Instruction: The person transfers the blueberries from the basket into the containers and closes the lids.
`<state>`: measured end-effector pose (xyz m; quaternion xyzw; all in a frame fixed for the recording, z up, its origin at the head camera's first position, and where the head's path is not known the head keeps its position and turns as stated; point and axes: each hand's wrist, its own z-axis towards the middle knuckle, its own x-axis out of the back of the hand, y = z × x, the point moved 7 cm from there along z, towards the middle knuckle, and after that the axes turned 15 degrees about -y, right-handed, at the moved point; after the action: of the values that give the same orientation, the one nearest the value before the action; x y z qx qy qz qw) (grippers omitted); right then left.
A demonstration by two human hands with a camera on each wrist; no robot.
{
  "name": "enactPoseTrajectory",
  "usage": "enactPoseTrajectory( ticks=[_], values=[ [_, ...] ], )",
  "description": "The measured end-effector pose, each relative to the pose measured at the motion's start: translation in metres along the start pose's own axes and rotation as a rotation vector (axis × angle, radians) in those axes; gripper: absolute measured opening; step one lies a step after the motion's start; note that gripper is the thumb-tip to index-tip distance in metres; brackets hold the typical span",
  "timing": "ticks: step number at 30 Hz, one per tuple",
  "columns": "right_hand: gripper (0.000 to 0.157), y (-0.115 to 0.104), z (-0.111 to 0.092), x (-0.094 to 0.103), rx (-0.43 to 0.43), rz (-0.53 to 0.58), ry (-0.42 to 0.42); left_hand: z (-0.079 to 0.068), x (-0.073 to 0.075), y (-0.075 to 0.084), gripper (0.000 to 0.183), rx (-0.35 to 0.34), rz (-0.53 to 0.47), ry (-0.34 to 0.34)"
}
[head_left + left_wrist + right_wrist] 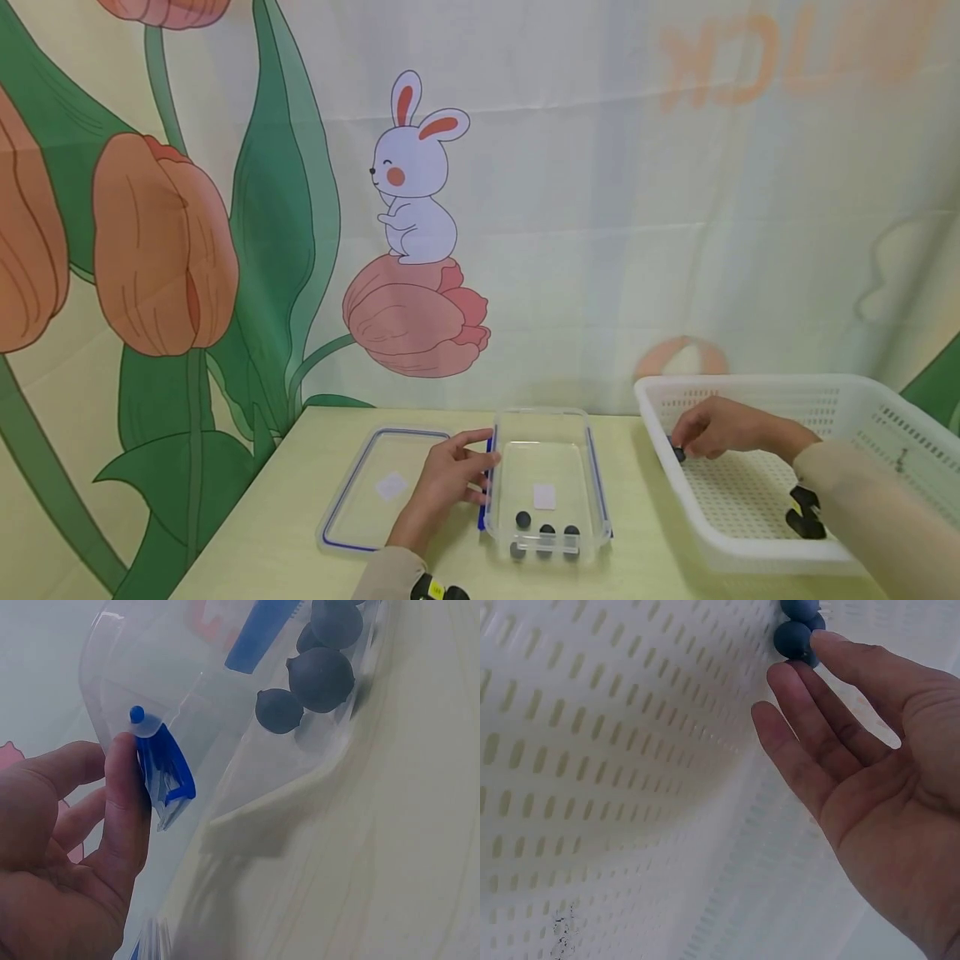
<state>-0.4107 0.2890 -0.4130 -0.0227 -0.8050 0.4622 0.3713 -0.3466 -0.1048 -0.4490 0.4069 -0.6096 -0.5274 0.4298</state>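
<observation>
A clear plastic container [555, 467] with blue latches stands upright on the table, with several dark blueberries [522, 519] at its near end. My left hand [446, 477] touches its left side, fingers fairly straight against the hanging blue latch [166, 769]. In the far left corner of a white perforated basket [738, 492], my right hand [723, 427] pinches a blueberry [791, 639] between thumb and fingertips. More blueberries crowd around it in the right wrist view, partly cut off by the frame's top.
Left of the container lies its clear lid [348, 492] with a blue seal, flat on the pale wooden table [262, 517]. A curtain [570, 250] printed with tulips and a rabbit hangs right behind. The basket's raised walls surround my right hand.
</observation>
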Motion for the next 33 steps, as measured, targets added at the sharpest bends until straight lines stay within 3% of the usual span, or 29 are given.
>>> enactPoseTrajectory(
  ticks=[14,22,27,33],
  values=[
    [0.011,0.003,0.004,-0.004,-0.015,-0.018,-0.018,-0.001,0.000,0.000,0.050,-0.012,0.001,-0.003],
    [0.011,0.003,0.003,-0.003,-0.072,-0.056,0.007,-0.001,0.000,0.000,0.050,-0.015,-0.003,-0.005],
    [0.010,-0.008,-0.005,0.005,-0.086,-0.140,0.051,-0.001,0.000,-0.001,0.050,-0.011,-0.009,-0.009],
    [0.014,-0.030,-0.015,0.018,-0.060,-0.158,0.141,0.000,0.001,-0.002,0.047,-0.008,-0.017,-0.009]
  ],
)
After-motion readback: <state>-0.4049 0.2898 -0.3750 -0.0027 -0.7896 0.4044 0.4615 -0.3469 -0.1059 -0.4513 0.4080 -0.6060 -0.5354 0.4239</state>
